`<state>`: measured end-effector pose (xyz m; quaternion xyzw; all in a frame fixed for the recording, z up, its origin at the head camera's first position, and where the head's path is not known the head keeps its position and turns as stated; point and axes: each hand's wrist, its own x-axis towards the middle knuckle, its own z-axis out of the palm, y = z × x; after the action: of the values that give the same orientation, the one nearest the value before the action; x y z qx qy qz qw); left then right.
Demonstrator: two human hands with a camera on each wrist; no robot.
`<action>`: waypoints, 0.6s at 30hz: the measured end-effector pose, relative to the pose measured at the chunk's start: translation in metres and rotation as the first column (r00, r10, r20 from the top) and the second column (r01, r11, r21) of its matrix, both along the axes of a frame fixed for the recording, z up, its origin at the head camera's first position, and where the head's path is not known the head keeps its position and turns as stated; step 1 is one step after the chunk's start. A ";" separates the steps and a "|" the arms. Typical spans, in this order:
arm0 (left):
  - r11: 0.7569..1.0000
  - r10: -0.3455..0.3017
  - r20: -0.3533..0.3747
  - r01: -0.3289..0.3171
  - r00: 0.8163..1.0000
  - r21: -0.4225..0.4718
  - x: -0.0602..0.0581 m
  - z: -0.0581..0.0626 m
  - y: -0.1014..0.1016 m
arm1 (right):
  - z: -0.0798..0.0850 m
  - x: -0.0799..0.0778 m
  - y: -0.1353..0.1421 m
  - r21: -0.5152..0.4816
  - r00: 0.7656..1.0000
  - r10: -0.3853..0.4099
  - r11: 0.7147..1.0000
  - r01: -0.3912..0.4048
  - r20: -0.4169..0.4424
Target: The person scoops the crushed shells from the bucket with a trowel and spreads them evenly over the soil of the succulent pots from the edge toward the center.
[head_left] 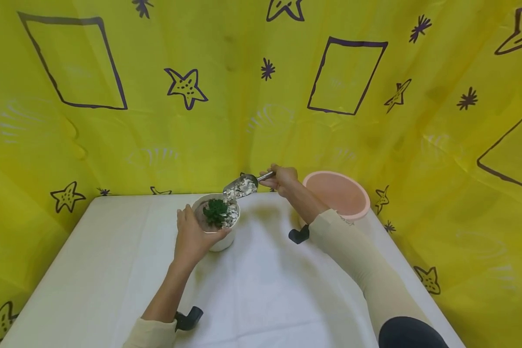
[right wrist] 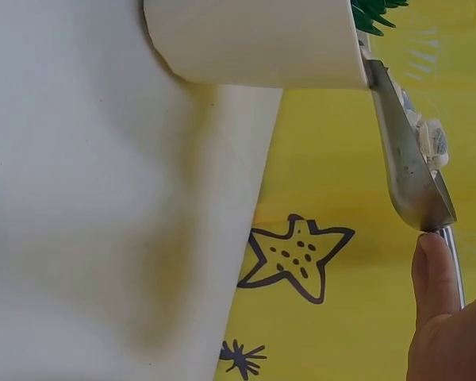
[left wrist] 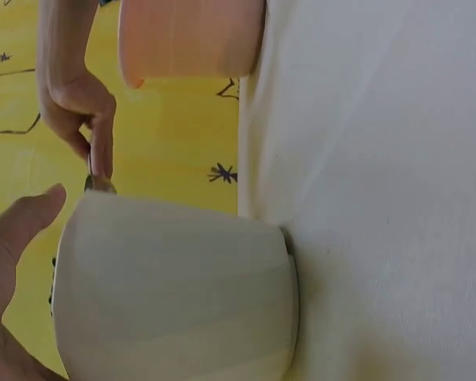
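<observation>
A white plant pot (head_left: 223,241) stands on the table, holding a small green plant (head_left: 215,213) with white stone chips on its right side and a greyish surface on its left. My left hand (head_left: 193,238) grips the pot, thumb along the near rim and fingers at the left side. With my right hand (head_left: 284,180) I hold the handle of a metal scoop (right wrist: 404,163). White stone chips (head_left: 246,186) lie in the scoop, whose tip tilts down at the pot's rim. In the left wrist view the pot (left wrist: 174,290) hides most of the scoop.
A pink tub (head_left: 366,198) stands at the back right of the table, beside my right forearm. White cloth (head_left: 100,261) covers the table. A yellow curtain (head_left: 226,130) with drawn stars and frames hangs right behind the table and along its sides.
</observation>
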<state>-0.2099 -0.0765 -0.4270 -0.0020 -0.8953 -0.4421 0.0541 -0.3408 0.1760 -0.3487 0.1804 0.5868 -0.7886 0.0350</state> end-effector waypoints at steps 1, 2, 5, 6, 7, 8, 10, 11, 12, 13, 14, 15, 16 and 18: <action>1.000 0.020 0.000 -0.020 1.000 -0.002 0.001 0.000 0.003 | 0.000 0.000 0.000 0.000 1.000 -0.004 1.000 0.004 -0.001; 0.999 0.034 -0.007 -0.034 0.999 -0.006 0.002 0.001 0.005 | 0.000 0.000 0.000 -0.001 1.000 -0.007 1.000 0.007 -0.002; 0.998 0.060 -0.041 -0.061 0.997 -0.029 0.003 0.000 0.010 | 0.000 0.000 -0.001 0.000 1.000 -0.014 1.000 0.014 0.000; 0.997 0.065 -0.054 -0.067 0.996 -0.040 0.003 0.000 0.011 | 0.000 0.000 -0.001 -0.001 1.000 -0.014 1.000 0.014 0.002; 0.996 0.071 -0.065 -0.074 0.995 -0.047 0.003 -0.001 0.012 | 0.000 0.000 -0.001 -0.005 1.000 -0.014 1.000 0.014 0.004; 0.996 0.073 -0.072 -0.077 0.995 -0.055 0.003 -0.001 0.012 | 0.000 0.000 -0.001 -0.006 1.000 -0.013 1.000 0.013 0.006; 0.995 0.074 -0.080 -0.079 0.994 -0.063 0.003 -0.001 0.012 | 0.000 0.001 -0.001 -0.008 1.000 -0.009 1.000 0.009 0.008; 0.995 0.072 -0.081 -0.077 0.994 -0.067 0.003 -0.002 0.011 | 0.000 0.001 -0.002 -0.006 1.000 -0.007 1.000 0.007 0.008; 0.995 0.068 -0.083 -0.074 0.994 -0.070 0.003 -0.002 0.011 | 0.000 0.001 -0.002 -0.005 1.000 -0.006 1.000 0.006 0.005; 0.995 0.062 -0.084 -0.068 0.995 -0.072 0.002 -0.002 0.009 | 0.000 0.001 -0.002 -0.003 1.000 -0.002 1.000 0.002 0.002; 0.995 0.055 -0.085 -0.061 0.995 -0.074 0.001 -0.002 0.008 | 0.000 0.001 -0.003 0.000 1.000 -0.001 1.000 0.001 -0.001; 0.996 0.046 -0.085 -0.053 0.995 -0.076 0.001 -0.002 0.006 | 0.000 0.001 -0.003 0.001 1.000 0.000 1.000 0.000 -0.004; 0.996 0.038 -0.087 -0.045 0.995 -0.078 0.000 -0.002 0.004 | 0.000 0.001 -0.003 0.002 1.000 0.001 1.000 -0.001 -0.009; 0.997 0.019 -0.088 -0.025 0.996 -0.072 -0.002 -0.003 0.001 | 0.000 0.000 -0.003 0.002 1.000 0.003 1.000 -0.002 -0.017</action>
<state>-0.2123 -0.0758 -0.4297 -0.0134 -0.9076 -0.4079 0.0980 -0.3405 0.1728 -0.3490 0.1730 0.5881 -0.7894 0.0309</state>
